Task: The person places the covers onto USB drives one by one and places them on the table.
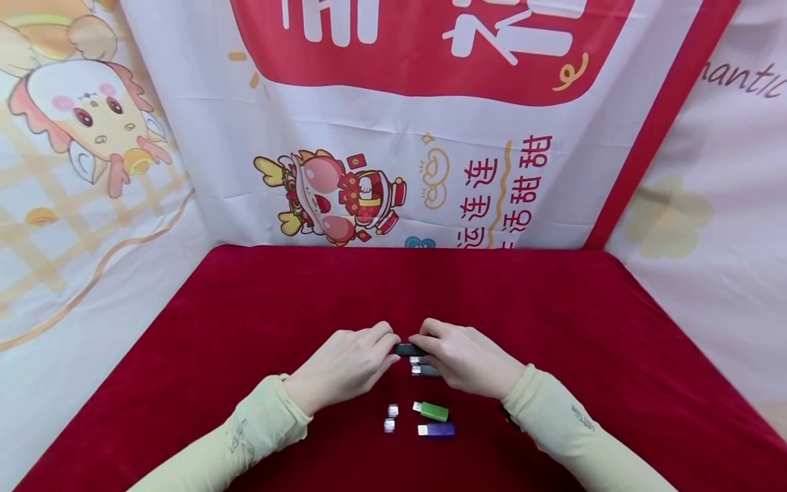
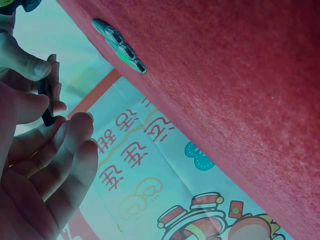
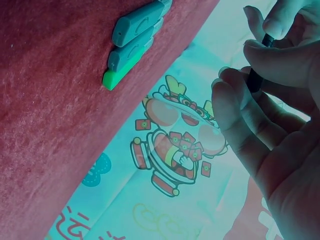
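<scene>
"So, where do we have the black stick (image 1: pixel 408 350) just now?"

"Between our two hands, held above the red cloth (image 1: pixel 277 294). Our left hand (image 1: pixel 353 359) grasps one end, thumb against fingers, and our right hand (image 1: pixel 467 359) pinches the other."

"Which step are we at, then?"

"We'd judge that we're working its two ends against each other, perhaps easing a cap off, perhaps pushing one on. We can't tell which; our fingertips cover too much."

"What else lies near us?"

"A grey memory stick (image 1: pixel 430 371), partly hidden by our right hand, with its metal plug (image 1: pixel 416 370) showing. Nearer to us lie a green memory stick (image 1: pixel 434 411) and a purple memory stick (image 1: pixel 439 430), plugs bare and pointing left. Two small silvery pieces (image 1: pixel 393 410) sit left of those plugs; we take them for caps, though they're too small to be sure."

"And what does the next move ask of us?"

"Probably a firm pinch at both ends and a straight motion along its length. If we tugged askew, we think it might slip from our fingers."
</scene>
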Demonstrator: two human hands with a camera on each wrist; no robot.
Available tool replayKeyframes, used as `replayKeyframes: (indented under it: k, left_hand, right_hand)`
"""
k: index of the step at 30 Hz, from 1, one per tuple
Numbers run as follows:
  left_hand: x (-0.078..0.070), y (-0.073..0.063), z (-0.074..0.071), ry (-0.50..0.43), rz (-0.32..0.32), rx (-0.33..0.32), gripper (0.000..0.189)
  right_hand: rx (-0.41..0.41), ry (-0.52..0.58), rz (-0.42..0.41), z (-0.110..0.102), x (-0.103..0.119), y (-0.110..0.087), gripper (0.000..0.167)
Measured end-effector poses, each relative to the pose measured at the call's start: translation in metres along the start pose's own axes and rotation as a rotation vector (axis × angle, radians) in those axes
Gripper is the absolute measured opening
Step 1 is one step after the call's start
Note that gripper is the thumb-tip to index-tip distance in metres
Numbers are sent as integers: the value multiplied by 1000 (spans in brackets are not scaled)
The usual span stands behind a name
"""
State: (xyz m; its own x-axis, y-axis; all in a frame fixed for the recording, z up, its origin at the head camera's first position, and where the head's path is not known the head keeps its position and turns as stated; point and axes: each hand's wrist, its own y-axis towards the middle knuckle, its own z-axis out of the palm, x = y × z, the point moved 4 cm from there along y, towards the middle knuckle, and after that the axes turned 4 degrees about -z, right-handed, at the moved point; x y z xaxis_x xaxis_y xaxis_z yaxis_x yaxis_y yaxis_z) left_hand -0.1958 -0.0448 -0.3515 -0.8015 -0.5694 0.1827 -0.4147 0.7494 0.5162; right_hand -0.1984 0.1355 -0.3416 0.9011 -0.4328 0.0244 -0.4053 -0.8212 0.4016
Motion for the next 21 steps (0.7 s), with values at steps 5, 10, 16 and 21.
replayKeyframes:
  k: [5,10,16,21]
  left_hand:
    - [-1,1,1,33,11,17,23]
    - [-1,1,-1,49,14,22,25]
    - [-1,1,-2,49,17,15,24]
    - [-1,1,-2,39,10,18,23]
  right_hand:
    - [0,-19,-6,0,0,-1,32]
    - [10,-36,-14,0,0,0,34]
    - [0,-34,-32,-1,0,-1,34]
    - [-12,-47,-48,-1,2,-1,34]
